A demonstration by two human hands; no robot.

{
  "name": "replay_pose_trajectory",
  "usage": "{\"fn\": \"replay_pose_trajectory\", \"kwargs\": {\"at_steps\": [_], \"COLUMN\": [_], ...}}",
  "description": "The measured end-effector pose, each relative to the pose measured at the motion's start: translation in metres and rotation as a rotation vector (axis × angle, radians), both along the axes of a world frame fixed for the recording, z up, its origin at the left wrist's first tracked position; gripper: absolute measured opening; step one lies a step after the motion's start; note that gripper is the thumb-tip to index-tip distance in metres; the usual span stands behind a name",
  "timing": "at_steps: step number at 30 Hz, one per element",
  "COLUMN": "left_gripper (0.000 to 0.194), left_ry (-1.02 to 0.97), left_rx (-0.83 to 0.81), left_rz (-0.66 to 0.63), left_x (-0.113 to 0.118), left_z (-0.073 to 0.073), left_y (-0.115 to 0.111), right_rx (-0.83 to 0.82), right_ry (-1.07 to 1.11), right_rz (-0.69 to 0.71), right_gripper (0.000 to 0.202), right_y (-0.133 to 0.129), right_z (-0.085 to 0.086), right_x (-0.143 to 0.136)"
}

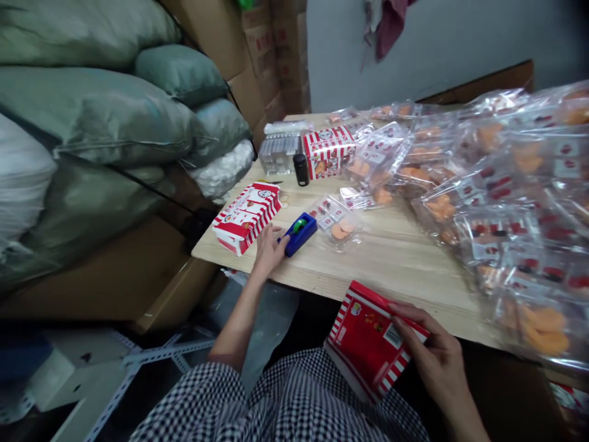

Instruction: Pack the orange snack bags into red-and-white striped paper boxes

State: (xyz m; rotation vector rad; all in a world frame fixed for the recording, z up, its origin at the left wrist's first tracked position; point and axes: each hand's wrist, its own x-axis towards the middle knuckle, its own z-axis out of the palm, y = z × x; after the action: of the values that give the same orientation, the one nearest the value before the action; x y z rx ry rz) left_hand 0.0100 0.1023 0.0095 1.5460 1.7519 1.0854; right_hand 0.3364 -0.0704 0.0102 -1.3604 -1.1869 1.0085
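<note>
My right hand [437, 350] grips a red box with red-and-white striped edges [372, 337] by its right side. The box is tilted in front of the table, above my lap, with a barcode showing. My left hand [268, 252] is at the near left end of a blue tape dispenser [301, 234], which holds a green roll. Its fingers are curled with the thumb near the dispenser's end; any strip of tape between them is too small to make out. Just left of that hand, a striped carton [248, 215] lies on the wooden table [381, 258].
Clear bags with orange pieces [529, 227] heap over the table's right side; one bag [338, 222] lies beside the dispenser. Behind stand a black bottle [301, 170], another striped box [329, 150] and clear plastic containers [280, 150]. Large sacks [101, 116] are piled at left.
</note>
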Motion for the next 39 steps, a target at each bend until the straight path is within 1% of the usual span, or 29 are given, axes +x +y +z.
{"fn": "replay_pose_trajectory", "kwargs": {"at_steps": [2, 4, 7, 10, 13, 15, 18, 21, 23, 25, 27, 29, 30, 31, 33, 34, 36, 37, 38, 39], "left_gripper": [0.017, 0.022, 0.028, 0.03, 0.038, 0.042, 0.043, 0.043, 0.042, 0.039, 0.035, 0.03, 0.027, 0.025, 0.022, 0.021, 0.016, 0.014, 0.014, 0.015], "left_ry": [-0.015, -0.068, -0.16, -0.27, -0.393, -0.47, -0.552, -0.569, -0.545, -0.499, -0.441, -0.388, -0.372, -0.365, -0.382, -0.407, -0.483, -0.563, -0.642, -0.719], "left_rx": [-0.073, -0.145, -0.224, -0.262, -0.29, -0.287, -0.25, -0.2, -0.157, -0.111, -0.065, -0.009, 0.02, 0.05, 0.107, 0.135, 0.202, 0.186, 0.133, 0.069], "left_rz": [-0.012, -0.081, -0.159, -0.183, -0.161, -0.137, -0.099, -0.051, -0.007, 0.046, 0.097, 0.137, 0.145, 0.146, 0.105, 0.072, -0.048, -0.12, -0.201, -0.268], "left_x": [-0.019, -0.028, -0.031, -0.032, -0.036, -0.039, -0.042, -0.039, -0.036, -0.033, -0.032, -0.027, -0.022, -0.015, 0.008, 0.023, 0.056, 0.073, 0.089, 0.104], "left_z": [-0.004, -0.006, -0.007, -0.006, -0.008, -0.012, -0.022, -0.037, -0.046, -0.051, -0.049, -0.039, -0.031, -0.021, 0.006, 0.021, 0.052, 0.066, 0.077, 0.086], "left_y": [0.022, 0.034, 0.038, 0.036, 0.032, 0.027, 0.016, 0.004, -0.002, -0.007, -0.011, -0.017, -0.021, -0.026, -0.039, -0.047, -0.065, -0.075, -0.083, -0.089], "right_rx": [0.015, 0.03, 0.048, 0.039, 0.022, 0.019, 0.022, 0.026, 0.036, 0.065, 0.13, 0.231, 0.285, 0.339, 0.423, 0.454, 0.498, 0.521, 0.54, 0.56], "right_ry": [0.002, 0.009, -0.004, -0.012, -0.005, -0.004, 0.011, 0.039, 0.062, 0.089, 0.081, 0.007, -0.049, -0.108, -0.21, -0.255, -0.339, -0.371, -0.397, -0.417], "right_rz": [-0.035, -0.053, -0.075, -0.078, -0.081, -0.087, -0.105, -0.125, -0.131, -0.165, -0.245, -0.335, -0.362, -0.368, -0.301, -0.243, -0.128, -0.089, -0.064, -0.049], "right_gripper": [0.017, 0.016, 0.015, 0.016, 0.017, 0.017, 0.017, 0.017, 0.018, 0.017, 0.016, 0.013, 0.012, 0.011, 0.012, 0.016, 0.025, 0.031, 0.036, 0.041], "right_y": [-0.002, -0.004, -0.006, -0.005, -0.003, -0.001, 0.0, 0.001, 0.002, 0.004, 0.006, 0.009, 0.01, 0.012, 0.016, 0.018, 0.023, 0.025, 0.027, 0.028], "right_z": [0.0, -0.001, -0.002, 0.0, 0.002, 0.003, 0.003, 0.003, 0.007, 0.017, 0.032, 0.049, 0.057, 0.063, 0.07, 0.07, 0.064, 0.06, 0.056, 0.052], "right_x": [0.002, 0.003, 0.002, 0.004, 0.007, 0.008, 0.008, 0.007, 0.006, 0.004, 0.001, -0.004, -0.007, -0.01, -0.016, -0.019, -0.024, -0.025, -0.027, -0.027]}}
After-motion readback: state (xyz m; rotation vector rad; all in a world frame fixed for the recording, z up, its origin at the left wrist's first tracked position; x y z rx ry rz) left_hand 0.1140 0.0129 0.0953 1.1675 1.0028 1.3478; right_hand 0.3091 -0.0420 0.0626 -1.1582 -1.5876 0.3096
